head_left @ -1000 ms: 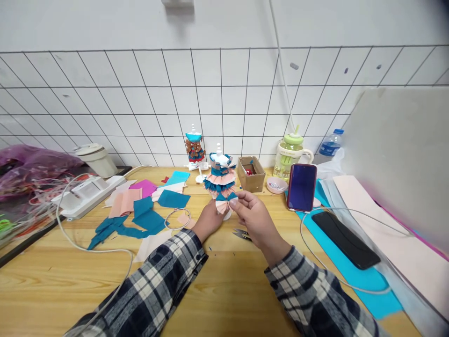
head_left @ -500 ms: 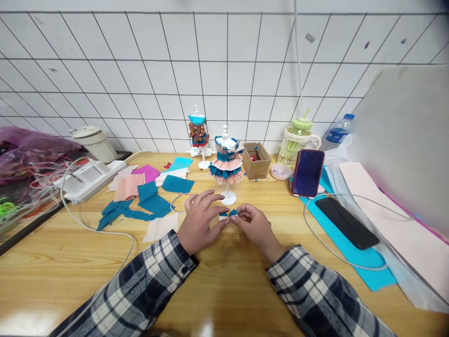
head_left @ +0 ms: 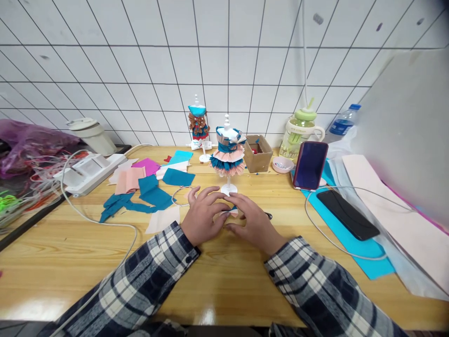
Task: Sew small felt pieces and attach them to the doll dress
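Observation:
Between my hands is a small folded piece of blue and pink crepe paper (head_left: 232,212), partly covered by fingers. My left hand (head_left: 204,216) pinches its left end between thumb and fingers. Around its right side curves my right hand (head_left: 255,223), thumb and fingers apart, fingertips at the paper; whether they press on it I cannot tell. Just behind stands a small white dress form (head_left: 228,161) in a layered blue and pink ruffled paper dress with a bow. A dark-handled tool (head_left: 268,216) shows beside my right hand, mostly hidden.
Blue paper scraps (head_left: 154,192) and a pale pink sheet (head_left: 163,220) lie left. Behind are a second dress form (head_left: 198,124), a cardboard box (head_left: 259,161) and a pink dish (head_left: 282,164). Phones (head_left: 310,164), a cable (head_left: 336,250) and paper sheets (head_left: 372,267) lie right; a power strip (head_left: 94,175) left.
My right hand has gone from a pinch to spread fingers and moved over the paper piece. My left hand stays at it. The view has tilted slightly down.

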A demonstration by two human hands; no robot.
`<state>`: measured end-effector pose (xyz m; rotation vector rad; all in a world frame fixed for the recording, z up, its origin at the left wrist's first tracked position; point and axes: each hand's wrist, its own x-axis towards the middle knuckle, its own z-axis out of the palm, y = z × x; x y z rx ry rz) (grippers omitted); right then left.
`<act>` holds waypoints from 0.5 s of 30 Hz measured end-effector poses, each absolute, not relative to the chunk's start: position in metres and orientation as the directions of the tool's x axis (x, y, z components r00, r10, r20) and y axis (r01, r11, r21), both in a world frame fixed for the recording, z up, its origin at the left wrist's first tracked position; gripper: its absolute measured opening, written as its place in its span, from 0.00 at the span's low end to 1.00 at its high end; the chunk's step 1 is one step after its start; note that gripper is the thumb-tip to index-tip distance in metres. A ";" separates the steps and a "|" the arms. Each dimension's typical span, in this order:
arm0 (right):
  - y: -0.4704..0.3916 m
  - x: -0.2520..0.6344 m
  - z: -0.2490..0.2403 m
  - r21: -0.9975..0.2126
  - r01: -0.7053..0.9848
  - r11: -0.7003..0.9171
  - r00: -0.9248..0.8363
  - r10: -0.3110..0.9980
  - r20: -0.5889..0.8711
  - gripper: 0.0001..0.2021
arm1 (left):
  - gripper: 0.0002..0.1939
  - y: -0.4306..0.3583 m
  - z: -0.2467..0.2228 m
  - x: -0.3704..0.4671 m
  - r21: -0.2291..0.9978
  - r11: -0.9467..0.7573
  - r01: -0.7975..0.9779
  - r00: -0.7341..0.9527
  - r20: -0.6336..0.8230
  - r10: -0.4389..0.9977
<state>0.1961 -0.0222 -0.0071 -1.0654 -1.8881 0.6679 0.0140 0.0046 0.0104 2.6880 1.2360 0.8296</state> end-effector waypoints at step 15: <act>-0.017 0.199 -0.012 -0.878 0.337 0.340 -0.101 0.940 0.326 0.08 | 0.06 0.009 0.006 0.017 0.448 -0.605 0.658 0.438 0.426 0.792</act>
